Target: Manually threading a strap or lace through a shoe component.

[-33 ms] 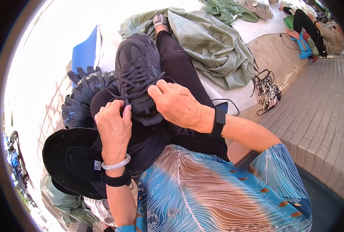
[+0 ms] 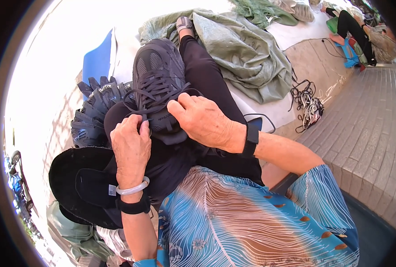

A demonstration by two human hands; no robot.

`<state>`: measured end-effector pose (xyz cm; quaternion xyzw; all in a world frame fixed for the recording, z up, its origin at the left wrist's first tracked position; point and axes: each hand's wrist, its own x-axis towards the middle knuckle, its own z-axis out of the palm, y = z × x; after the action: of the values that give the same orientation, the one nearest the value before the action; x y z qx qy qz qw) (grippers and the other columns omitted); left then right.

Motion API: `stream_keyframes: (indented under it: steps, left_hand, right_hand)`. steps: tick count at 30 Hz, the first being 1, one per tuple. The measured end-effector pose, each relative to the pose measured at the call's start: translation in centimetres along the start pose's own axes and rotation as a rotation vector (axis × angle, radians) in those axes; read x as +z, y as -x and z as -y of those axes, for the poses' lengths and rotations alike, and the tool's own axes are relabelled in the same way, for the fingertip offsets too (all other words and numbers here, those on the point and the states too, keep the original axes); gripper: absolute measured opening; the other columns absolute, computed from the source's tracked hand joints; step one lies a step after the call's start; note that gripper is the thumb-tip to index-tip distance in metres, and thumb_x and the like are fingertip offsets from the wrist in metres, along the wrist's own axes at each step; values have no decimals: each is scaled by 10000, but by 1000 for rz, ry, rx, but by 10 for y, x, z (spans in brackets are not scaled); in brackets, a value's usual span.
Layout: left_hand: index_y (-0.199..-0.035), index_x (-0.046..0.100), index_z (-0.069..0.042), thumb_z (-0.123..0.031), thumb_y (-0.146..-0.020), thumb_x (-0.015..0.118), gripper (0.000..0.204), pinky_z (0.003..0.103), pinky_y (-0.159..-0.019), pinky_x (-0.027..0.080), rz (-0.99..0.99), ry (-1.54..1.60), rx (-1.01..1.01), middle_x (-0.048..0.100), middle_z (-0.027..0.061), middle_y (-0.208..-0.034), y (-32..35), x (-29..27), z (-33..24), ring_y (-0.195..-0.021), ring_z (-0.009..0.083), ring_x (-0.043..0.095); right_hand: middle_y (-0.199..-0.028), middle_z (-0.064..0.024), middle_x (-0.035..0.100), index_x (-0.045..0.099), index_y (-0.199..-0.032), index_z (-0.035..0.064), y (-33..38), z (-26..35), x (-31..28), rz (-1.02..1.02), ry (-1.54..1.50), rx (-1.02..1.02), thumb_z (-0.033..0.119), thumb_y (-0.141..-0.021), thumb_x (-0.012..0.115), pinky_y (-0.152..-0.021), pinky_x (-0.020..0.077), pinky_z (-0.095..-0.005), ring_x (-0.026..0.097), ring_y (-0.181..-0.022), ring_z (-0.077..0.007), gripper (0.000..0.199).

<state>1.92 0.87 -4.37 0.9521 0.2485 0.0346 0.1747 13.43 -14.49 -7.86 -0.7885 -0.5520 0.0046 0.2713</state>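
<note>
A dark grey sneaker (image 2: 158, 66) lies on my lap, its toe pointing away and its heel opening toward me. Its dark shoelace (image 2: 155, 92) is threaded over the tongue, with loose loops at both sides. At the shoe's left collar, my left hand (image 2: 131, 140) is closed, thumb and forefinger pinching a lace end; a small dark tip shows beside the thumb. My right hand (image 2: 204, 120) is also closed, at the right side of the tongue, pinching the lace; its fingertips partly hide it.
A row of dark shoes (image 2: 93, 113) stands left of my knee, by a black cap-like item (image 2: 82, 187). Beyond my leg lies a green sack (image 2: 247, 58); tangled laces (image 2: 309, 104) lie on the ground. Another person (image 2: 358, 35) sits far right, near a tiled ledge (image 2: 353, 129).
My right hand has shifted slightly left over the tongue. My left hand has barely moved, and the sneaker stays in place.
</note>
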Motion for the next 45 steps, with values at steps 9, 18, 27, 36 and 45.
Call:
stream_keyframes:
  steps: [9, 18, 27, 36, 45]
  left_hand:
    - [-986, 567, -40, 9, -832, 539, 164, 420, -713, 439, -78, 34, 69, 606, 150, -768, 2, 11, -1, -744, 353, 590]
    - [-888, 605, -72, -43, -815, 589, 80, 393, -730, 435, -94, -159, 199, 586, 109, -777, 1, 8, -6, -763, 301, 591]
    - [-910, 594, -72, -75, -805, 612, 106, 391, -742, 434, -64, -118, 232, 544, 101, -831, -2, 6, -4, -803, 299, 579]
    - [-944, 622, -64, -17, -775, 628, 175, 389, -755, 433, -95, -139, 176, 555, 111, -857, -4, 13, -2, -823, 303, 584]
    - [-822, 614, -61, -29, -747, 665, 96, 379, -779, 413, -185, -43, 240, 549, 80, -832, -7, 1, -7, -827, 263, 558]
  right_hand:
    - [-753, -46, 491, 657, -681, 52, -20, 12, -3, 40, 479, -280, 196, -684, 619, -605, 367, -338, 482, -727, -199, 149]
    - [-776, -110, 501, 605, -688, -7, -28, 12, -6, 38, -140, -79, 79, -726, 634, -680, 439, -349, 537, -757, -259, 99]
    - [-752, -107, 571, 653, -836, -13, -40, 30, -14, 36, -960, 201, 105, -797, 639, -663, 459, -325, 565, -714, -213, 125]
    - [-825, -148, 615, 645, -899, -56, -70, 21, -3, -160, -829, 209, 93, -819, 607, -689, 500, -304, 627, -776, -240, 174]
    - [-832, -158, 603, 621, -837, -24, -7, -4, -29, 71, -744, 243, 128, -790, 613, -687, 489, -382, 606, -735, -323, 159]
